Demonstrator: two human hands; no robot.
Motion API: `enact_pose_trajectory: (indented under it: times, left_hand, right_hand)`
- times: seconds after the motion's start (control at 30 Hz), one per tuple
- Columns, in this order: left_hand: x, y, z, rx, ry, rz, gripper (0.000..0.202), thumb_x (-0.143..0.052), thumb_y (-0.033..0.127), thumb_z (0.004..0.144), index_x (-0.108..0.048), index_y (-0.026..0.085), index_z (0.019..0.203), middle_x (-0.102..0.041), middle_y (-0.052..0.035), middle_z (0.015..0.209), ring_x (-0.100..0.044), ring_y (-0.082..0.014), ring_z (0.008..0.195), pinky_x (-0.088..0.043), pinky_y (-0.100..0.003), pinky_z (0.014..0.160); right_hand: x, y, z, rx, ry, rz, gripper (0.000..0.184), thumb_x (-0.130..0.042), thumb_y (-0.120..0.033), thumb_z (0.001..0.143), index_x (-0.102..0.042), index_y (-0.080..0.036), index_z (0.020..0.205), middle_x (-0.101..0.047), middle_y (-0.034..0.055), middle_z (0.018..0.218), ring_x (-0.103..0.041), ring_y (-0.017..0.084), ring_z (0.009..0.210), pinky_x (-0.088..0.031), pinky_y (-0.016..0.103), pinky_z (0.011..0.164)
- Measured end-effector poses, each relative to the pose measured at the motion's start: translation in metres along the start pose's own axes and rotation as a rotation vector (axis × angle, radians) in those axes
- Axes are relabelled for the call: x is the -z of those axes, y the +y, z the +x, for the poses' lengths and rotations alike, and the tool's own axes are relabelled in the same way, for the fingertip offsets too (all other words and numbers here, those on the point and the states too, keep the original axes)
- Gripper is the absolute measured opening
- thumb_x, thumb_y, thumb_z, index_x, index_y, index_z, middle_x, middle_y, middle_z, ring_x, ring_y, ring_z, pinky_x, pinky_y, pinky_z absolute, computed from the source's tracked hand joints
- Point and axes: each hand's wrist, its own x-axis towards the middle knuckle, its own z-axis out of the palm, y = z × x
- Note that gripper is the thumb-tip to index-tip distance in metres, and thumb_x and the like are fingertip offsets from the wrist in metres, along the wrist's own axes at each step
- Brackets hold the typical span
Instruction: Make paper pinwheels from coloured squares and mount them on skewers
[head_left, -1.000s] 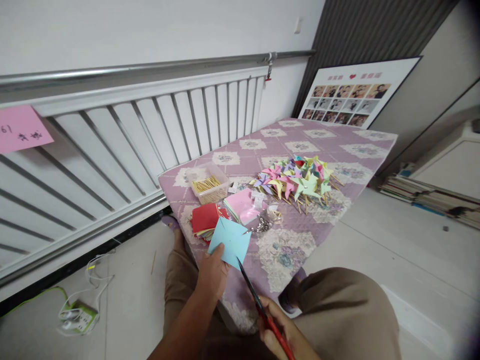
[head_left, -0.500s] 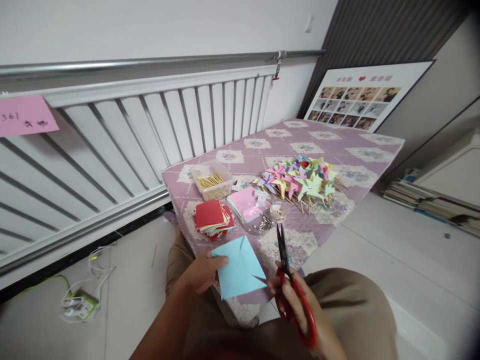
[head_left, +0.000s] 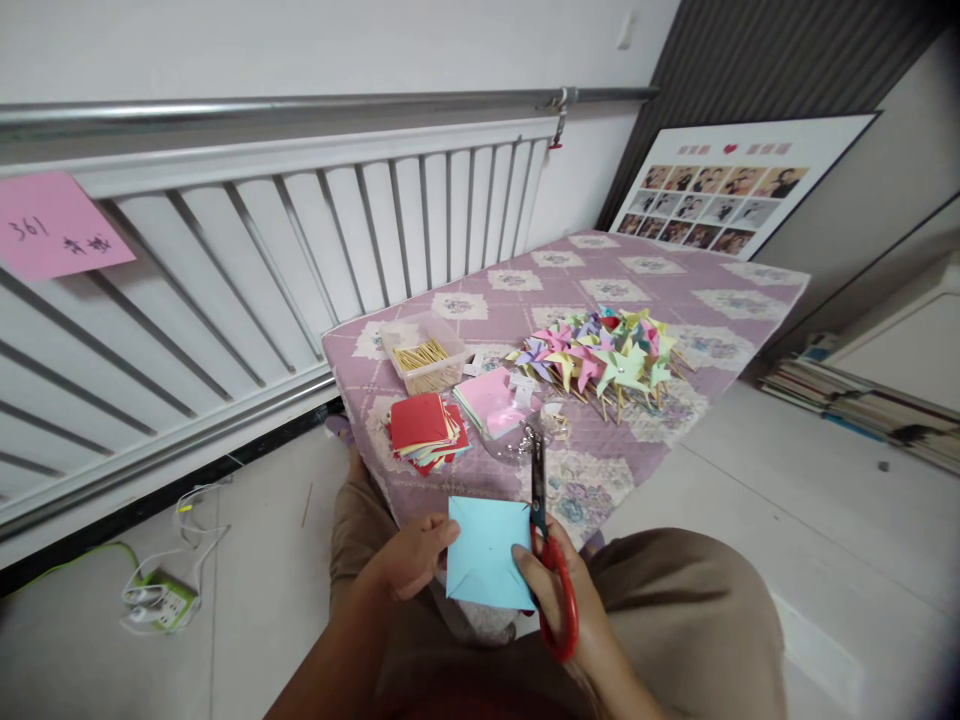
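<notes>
A square of light blue paper [head_left: 487,545] with slits at its corners is held up over the table's near edge. My left hand [head_left: 416,552] pinches its left edge between thumb and fingers. At the paper's right edge, my right hand [head_left: 559,590] presses a thumb on the sheet and also holds red-handled scissors [head_left: 538,480]. Their dark blades are closed and point away from me. Beyond the paper lie a stack of red and cream paper squares [head_left: 424,425], a pink paper stack [head_left: 491,400] and a clear bag of small metal pieces [head_left: 517,440].
A clear plastic box [head_left: 424,360] of thin wooden sticks stands by the radiator [head_left: 420,220]. Several finished paper pinwheels [head_left: 600,355] lie heaped on the flowered tablecloth [head_left: 517,282]. A green power strip [head_left: 169,605] with cables is on the floor at left.
The blue paper has turned upright and shifted slightly right. My right hand has moved left to the sheet, with the scissors' blades now closed and its thumb on the paper.
</notes>
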Motion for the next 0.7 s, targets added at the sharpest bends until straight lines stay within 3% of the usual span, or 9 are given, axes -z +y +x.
enact_pose_trajectory:
  times: [0.1, 0.17, 0.27, 0.33, 0.43, 0.53, 0.7]
  left_hand:
    - [-0.008, -0.008, -0.004, -0.022, -0.136, -0.169, 0.056, -0.074, 0.057, 0.066, -0.069, 0.012, 0.099, -0.069, -0.0140, 0.094, -0.063, -0.0235, 0.081, -0.046, -0.035, 0.074]
    - [-0.017, -0.017, -0.007, -0.020, -0.163, -0.263, 0.062, -0.078, 0.053, 0.063, -0.066, 0.014, 0.108, -0.068, -0.0145, 0.102, -0.063, -0.0244, 0.088, -0.047, -0.034, 0.076]
    - [-0.036, -0.032, -0.009, -0.036, -0.063, -0.297, 0.048, -0.080, 0.041, 0.066, -0.067, 0.015, 0.104, -0.068, -0.0117, 0.098, -0.062, -0.0218, 0.090, -0.047, -0.029, 0.074]
    - [-0.048, -0.040, -0.008, -0.084, 0.091, -0.307, 0.030, -0.080, 0.033, 0.068, -0.069, 0.016, 0.091, -0.068, -0.0075, 0.088, -0.062, -0.0181, 0.084, -0.047, -0.027, 0.072]
    - [-0.062, -0.042, -0.002, -0.149, 0.222, -0.336, 0.032, -0.081, 0.032, 0.067, -0.069, 0.016, 0.091, -0.069, -0.0069, 0.086, -0.062, -0.0171, 0.076, -0.047, -0.027, 0.067]
    - [-0.069, -0.036, 0.004, -0.162, 0.265, -0.354, 0.040, -0.078, 0.036, 0.069, -0.067, 0.014, 0.101, -0.070, -0.0121, 0.099, -0.064, -0.0219, 0.081, -0.049, -0.029, 0.065]
    - [-0.070, -0.022, 0.007, -0.173, 0.288, -0.351, 0.043, -0.076, 0.034, 0.070, -0.065, 0.013, 0.105, -0.070, -0.0150, 0.104, -0.066, -0.0286, 0.090, -0.052, -0.036, 0.074]
  right_hand:
    - [0.001, 0.001, 0.004, 0.038, 0.080, 0.048, 0.044, -0.075, -0.036, 0.074, -0.052, -0.024, 0.109, -0.065, -0.0021, 0.086, -0.062, 0.017, 0.072, -0.051, 0.027, 0.068]
    - [0.001, 0.000, 0.006, 0.064, 0.126, 0.060, 0.042, -0.074, -0.038, 0.075, -0.052, -0.024, 0.107, -0.066, -0.0017, 0.086, -0.061, 0.017, 0.072, -0.051, 0.028, 0.068]
    - [0.000, 0.000, 0.008, 0.117, 0.209, 0.025, 0.036, -0.072, -0.040, 0.075, -0.052, -0.023, 0.101, -0.063, -0.0038, 0.077, -0.057, 0.015, 0.061, -0.048, 0.024, 0.057]
    - [-0.001, 0.001, 0.008, 0.151, 0.237, -0.019, 0.036, -0.071, -0.040, 0.076, -0.052, -0.023, 0.101, -0.061, -0.0041, 0.075, -0.055, 0.014, 0.059, -0.047, 0.023, 0.055]
    - [-0.003, 0.002, 0.006, 0.193, 0.230, -0.106, 0.036, -0.068, -0.040, 0.078, -0.051, -0.022, 0.104, -0.062, -0.0030, 0.077, -0.057, 0.015, 0.062, -0.050, 0.025, 0.059]
    - [-0.005, 0.002, 0.004, 0.213, 0.239, -0.152, 0.036, -0.069, -0.040, 0.076, -0.051, -0.022, 0.102, -0.061, -0.0037, 0.074, -0.057, 0.015, 0.063, -0.050, 0.025, 0.061]
    - [-0.002, 0.002, 0.002, 0.213, 0.203, -0.164, 0.041, -0.068, -0.044, 0.078, -0.051, -0.022, 0.108, -0.058, -0.0024, 0.077, -0.055, 0.015, 0.065, -0.049, 0.025, 0.061]
